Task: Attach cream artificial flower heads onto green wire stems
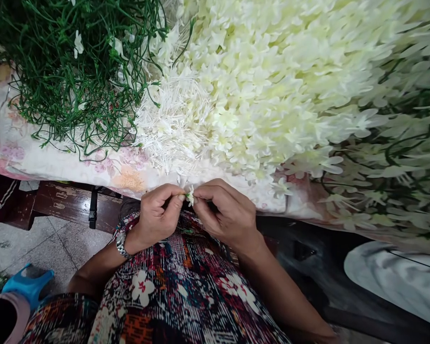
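White plastic, a small flower (190, 196) sits pinched between the fingertips of both hands, just in front of the near edge of the cloth (57, 160). The left hand (157, 215) closes thumb and forefinger narrowly on its left side; the right hand (227, 215) does the same from the right, the other fingers curled under. The piece is tiny and the grip is at the tips only, so it looks likely to slip or twist out if either pinch eases, and would then fall into the patterned lap (186, 286) or onto the tiled floor (39, 243). Pressing too hard could bend the petals.

Both wrists angle inward, the hands meeting at the middle over the lap, forearms coming up from the near corners. A watch (122, 244) sits on the left wrist.

Farther out, white stamens (172, 119) lie heaped on the cloth, green stems (71, 71) at far left, and a big pile of petals (272, 81) spreads to the right.
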A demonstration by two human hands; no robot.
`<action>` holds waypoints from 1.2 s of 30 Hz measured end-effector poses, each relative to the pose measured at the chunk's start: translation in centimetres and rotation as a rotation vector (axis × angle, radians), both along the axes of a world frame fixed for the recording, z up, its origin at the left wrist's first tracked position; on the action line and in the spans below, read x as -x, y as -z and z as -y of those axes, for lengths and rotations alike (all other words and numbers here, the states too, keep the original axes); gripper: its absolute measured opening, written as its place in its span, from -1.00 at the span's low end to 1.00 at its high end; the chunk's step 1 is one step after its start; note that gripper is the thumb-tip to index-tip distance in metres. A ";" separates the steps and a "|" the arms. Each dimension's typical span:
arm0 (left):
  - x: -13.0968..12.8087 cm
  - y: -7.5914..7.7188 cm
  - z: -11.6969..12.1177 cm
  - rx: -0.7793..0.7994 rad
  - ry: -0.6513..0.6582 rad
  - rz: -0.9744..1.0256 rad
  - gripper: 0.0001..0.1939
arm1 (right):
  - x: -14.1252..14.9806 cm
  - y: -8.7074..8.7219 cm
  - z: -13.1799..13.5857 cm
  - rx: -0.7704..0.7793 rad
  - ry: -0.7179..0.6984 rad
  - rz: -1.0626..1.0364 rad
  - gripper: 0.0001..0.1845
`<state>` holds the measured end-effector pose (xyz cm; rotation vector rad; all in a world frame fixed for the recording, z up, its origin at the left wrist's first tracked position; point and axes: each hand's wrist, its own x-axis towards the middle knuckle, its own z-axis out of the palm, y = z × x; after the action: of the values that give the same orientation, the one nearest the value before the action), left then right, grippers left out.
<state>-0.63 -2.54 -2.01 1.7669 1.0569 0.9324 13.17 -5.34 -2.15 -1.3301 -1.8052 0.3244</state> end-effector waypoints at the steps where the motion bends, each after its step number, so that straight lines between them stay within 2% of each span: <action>1: 0.0 0.0 0.0 -0.007 -0.002 -0.007 -0.92 | 0.0 0.1 0.0 -0.003 -0.001 -0.014 -0.85; 9: -0.4 -0.2 -0.1 -0.042 -0.012 -0.030 -0.91 | -0.1 0.8 -0.1 -0.011 0.000 -0.050 -0.85; 18: -0.6 -0.3 -0.1 -0.122 -0.034 -0.064 -0.92 | 0.0 0.7 -0.1 -0.008 -0.007 -0.050 -0.85; 36: -0.9 -0.1 0.2 -0.093 -0.064 -0.110 -0.90 | 0.0 0.7 -0.2 -0.016 -0.019 -0.024 -0.86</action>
<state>0.27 -2.74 -1.88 1.8891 1.1623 0.9459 13.22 -5.12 -2.84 -1.2938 -1.7977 0.3337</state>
